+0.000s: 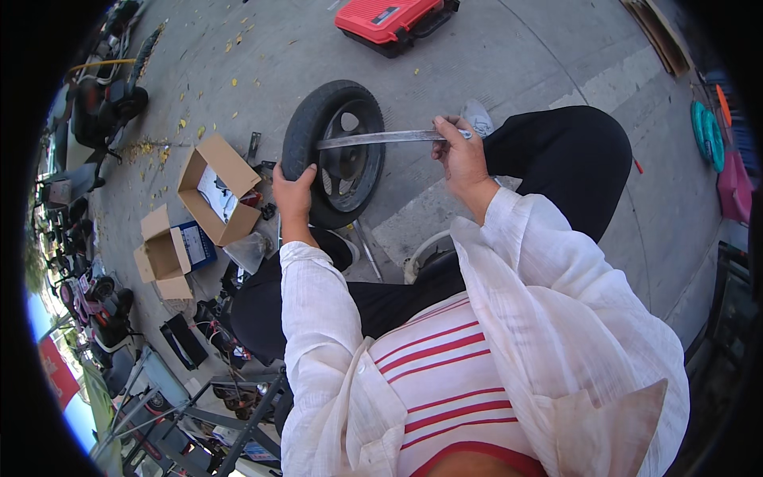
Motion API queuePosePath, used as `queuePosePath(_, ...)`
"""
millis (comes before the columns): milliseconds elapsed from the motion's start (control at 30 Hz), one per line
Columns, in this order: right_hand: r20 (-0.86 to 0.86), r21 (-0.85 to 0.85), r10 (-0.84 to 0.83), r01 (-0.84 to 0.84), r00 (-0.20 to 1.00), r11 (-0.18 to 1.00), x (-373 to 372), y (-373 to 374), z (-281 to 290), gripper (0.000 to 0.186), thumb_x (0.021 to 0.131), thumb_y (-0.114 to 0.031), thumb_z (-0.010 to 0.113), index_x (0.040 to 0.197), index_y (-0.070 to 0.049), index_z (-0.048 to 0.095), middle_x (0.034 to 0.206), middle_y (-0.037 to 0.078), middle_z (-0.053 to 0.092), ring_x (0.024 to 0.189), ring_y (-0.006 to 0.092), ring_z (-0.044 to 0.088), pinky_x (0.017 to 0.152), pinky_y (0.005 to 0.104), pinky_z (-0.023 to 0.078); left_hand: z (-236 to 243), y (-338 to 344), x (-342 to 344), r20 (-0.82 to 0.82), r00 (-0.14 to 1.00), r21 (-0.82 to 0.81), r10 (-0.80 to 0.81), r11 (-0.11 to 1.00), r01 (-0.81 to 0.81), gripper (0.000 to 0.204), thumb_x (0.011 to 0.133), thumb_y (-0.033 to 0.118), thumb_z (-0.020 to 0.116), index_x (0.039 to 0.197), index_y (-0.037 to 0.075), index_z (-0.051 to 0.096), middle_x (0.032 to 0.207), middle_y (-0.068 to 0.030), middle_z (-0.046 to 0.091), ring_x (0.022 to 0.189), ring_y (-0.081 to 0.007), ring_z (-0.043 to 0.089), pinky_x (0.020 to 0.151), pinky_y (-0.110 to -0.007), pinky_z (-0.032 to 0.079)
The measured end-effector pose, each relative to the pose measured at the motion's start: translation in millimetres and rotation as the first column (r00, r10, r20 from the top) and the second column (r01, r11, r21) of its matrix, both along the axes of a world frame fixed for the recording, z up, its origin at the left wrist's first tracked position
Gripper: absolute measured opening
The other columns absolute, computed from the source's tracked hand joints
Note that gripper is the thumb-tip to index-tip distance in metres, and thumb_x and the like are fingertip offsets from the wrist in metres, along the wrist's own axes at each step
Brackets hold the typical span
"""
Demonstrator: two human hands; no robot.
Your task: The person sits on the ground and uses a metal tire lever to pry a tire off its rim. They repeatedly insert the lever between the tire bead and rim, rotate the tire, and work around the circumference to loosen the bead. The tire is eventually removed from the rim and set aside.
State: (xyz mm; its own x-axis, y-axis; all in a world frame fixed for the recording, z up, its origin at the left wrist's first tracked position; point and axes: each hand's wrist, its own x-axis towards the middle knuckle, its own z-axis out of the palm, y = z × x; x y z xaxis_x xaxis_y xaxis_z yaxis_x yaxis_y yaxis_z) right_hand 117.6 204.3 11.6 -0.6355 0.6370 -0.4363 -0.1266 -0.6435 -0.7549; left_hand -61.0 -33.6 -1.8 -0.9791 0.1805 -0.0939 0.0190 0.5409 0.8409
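A black scooter wheel with its tyre stands tilted on the ground in front of me. My left hand grips the near left side of the tyre, thumb on the sidewall and fingers round the tread. A long flat metal tyre lever reaches across the wheel, its far end at the tyre's left bead. Its other end is in my right hand, whose fingers are closed round it. Whether the lever's tip sits under the bead I cannot tell. Below the wheel another metal bar lies on the ground.
Two open cardboard boxes and a plastic bag lie left of my knee. A red hard case rests beyond the wheel. Parked scooters line the left side. Teal and pink things are at the far right.
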Motion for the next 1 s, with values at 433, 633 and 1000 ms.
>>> queuePosePath(433, 0.27, 0.064, 0.007, -0.025, 0.963, 0.998, 8, 11, -31, 0.028, 0.091, -0.026, 0.063, 0.099, -0.001, 0.054, 0.069, 0.0, 0.049, 0.051, 0.0076, 0.043, 0.043, 0.0247, 0.034, -7, -1, -3, -0.001, 1.0, -0.017, 0.031, 0.999, -0.031, 0.076, 0.067, 0.03, 0.08, 0.125, -0.008, 0.05, 0.111, -0.0207, 0.063, 0.1, -0.0273, 0.062, 0.09, -0.034, 0.045)
queuePosePath(633, 0.423, -0.055, 0.195, -0.19, 0.885, 0.98, 11, 16, -57, 0.035, 0.093, -0.032, 0.061, 0.103, 0.0, 0.053, 0.069, 0.001, 0.048, 0.05, 0.0102, 0.039, 0.043, 0.0265, 0.032, -3, 2, -1, -0.008, 1.0, -0.023, 0.026, 0.999, -0.026, 0.076, 0.067, 0.031, 0.08, 0.125, -0.007, 0.05, 0.111, -0.0211, 0.063, 0.1, -0.0282, 0.062, 0.09, -0.035, 0.045)
queuePosePath(1000, 0.764, 0.515, -0.05, -0.561, 0.644, 0.648, 11, 3, -114, 0.037, 0.084, -0.036, 0.068, 0.097, -0.002, 0.066, 0.082, 0.014, 0.06, 0.08, 0.0332, 0.061, 0.073, 0.0424, 0.049, -4, -1, 0, 0.028, 0.999, -0.022, 0.017, 1.0, -0.016, 0.08, 0.066, 0.033, 0.081, 0.128, -0.006, 0.048, 0.115, -0.0221, 0.06, 0.104, -0.0296, 0.06, 0.092, -0.036, 0.044)
